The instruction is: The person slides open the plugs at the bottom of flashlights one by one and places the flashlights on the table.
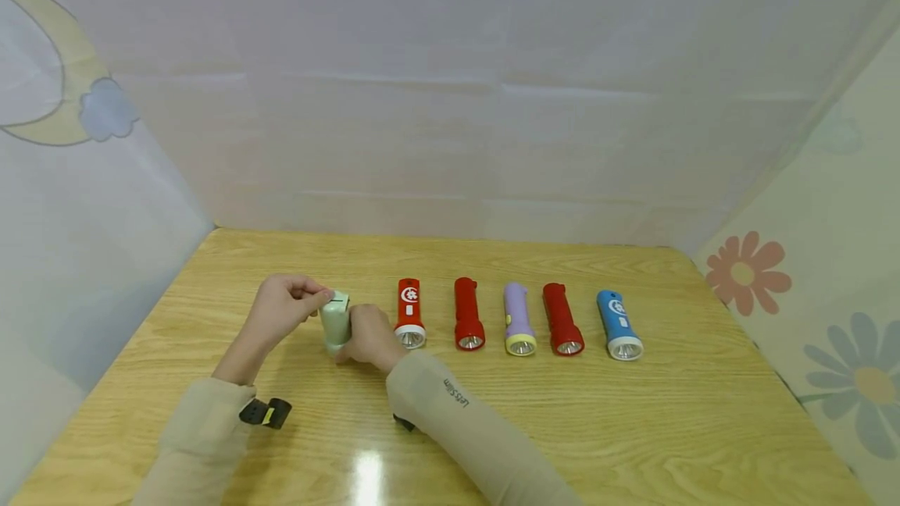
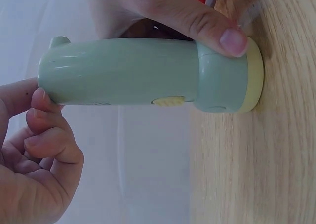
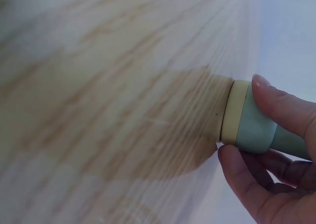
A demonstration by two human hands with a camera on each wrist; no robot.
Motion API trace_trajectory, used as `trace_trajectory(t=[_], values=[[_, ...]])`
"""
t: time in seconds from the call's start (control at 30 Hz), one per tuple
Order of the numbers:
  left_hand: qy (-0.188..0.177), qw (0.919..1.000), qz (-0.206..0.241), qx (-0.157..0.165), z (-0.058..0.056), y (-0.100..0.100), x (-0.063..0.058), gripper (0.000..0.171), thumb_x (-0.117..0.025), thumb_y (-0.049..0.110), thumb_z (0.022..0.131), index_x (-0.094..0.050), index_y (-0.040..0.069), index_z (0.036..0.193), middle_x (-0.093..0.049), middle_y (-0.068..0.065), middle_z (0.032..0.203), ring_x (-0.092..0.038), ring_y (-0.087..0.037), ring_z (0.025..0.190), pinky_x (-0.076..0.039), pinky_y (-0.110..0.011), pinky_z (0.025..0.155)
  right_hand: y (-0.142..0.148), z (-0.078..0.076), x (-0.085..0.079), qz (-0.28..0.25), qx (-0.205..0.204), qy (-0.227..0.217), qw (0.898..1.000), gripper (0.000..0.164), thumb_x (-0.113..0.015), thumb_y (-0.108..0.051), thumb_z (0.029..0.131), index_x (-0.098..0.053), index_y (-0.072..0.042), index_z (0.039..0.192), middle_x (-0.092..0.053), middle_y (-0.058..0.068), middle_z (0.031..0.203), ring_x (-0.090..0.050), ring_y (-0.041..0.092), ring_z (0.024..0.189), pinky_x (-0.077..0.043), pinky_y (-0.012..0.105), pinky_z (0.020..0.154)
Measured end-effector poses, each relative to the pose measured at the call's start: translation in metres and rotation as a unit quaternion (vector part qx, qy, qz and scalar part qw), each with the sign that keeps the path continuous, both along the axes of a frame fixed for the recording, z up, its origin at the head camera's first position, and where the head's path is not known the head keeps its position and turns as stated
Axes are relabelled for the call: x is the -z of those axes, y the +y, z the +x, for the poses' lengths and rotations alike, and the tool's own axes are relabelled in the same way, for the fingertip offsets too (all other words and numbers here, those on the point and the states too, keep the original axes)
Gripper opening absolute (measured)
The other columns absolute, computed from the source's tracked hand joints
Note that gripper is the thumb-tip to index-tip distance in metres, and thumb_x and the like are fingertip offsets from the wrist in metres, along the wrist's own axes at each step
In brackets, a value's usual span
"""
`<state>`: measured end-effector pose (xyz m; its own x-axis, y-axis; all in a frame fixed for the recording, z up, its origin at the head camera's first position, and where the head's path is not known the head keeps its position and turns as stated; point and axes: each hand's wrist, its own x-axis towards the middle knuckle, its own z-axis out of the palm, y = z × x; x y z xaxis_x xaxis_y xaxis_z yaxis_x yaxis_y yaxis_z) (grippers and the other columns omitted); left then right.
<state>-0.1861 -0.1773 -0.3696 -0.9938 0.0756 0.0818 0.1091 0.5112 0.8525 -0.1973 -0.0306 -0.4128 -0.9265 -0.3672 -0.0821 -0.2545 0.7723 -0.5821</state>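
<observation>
A pale green flashlight (image 2: 123, 71) with a cream rim stands upright on the table, its lamp end down against the wood. My right hand (image 1: 371, 338) grips it low down; the thumb (image 2: 232, 39) lies across the wide head in the left wrist view. Up at the tail end, my left hand (image 1: 281, 307) pinches the top with thumb and forefinger, the other fingers curled below. A small cream switch (image 2: 169, 101) shows on the flashlight's side. In the right wrist view, the right fingers hold around the green head (image 3: 256, 123), close above the tabletop.
On the wooden table (image 1: 668, 428), a row of flashlights runs rightward from the hands: a red and white one (image 1: 409, 311), two plain red ones (image 1: 467, 307) (image 1: 560, 315), a lilac one (image 1: 516, 311) between these, and a blue one (image 1: 616, 322). Patterned cloth (image 1: 450, 100) surrounds the table.
</observation>
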Motion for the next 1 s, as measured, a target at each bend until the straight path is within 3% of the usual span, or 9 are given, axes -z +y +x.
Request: trace_trajectory(t=[1.0], values=[[-0.03, 0.9994, -0.018, -0.005, -0.0006, 0.0035, -0.0069, 0.028, -0.067, 0.027, 0.083, -0.067, -0.001, 0.085, -0.059, -0.003, 0.063, -0.053, -0.017, 0.06, -0.043, -0.028, 0.052, -0.0013, 0.0001, 0.001, 0.004, 0.011, -0.009, 1.0, 0.051, -0.087, -0.017, 0.057, -0.062, -0.004, 0.099, -0.061, 0.0, 0.085, -0.056, 0.011, 0.075, -0.047, 0.023, 0.072]])
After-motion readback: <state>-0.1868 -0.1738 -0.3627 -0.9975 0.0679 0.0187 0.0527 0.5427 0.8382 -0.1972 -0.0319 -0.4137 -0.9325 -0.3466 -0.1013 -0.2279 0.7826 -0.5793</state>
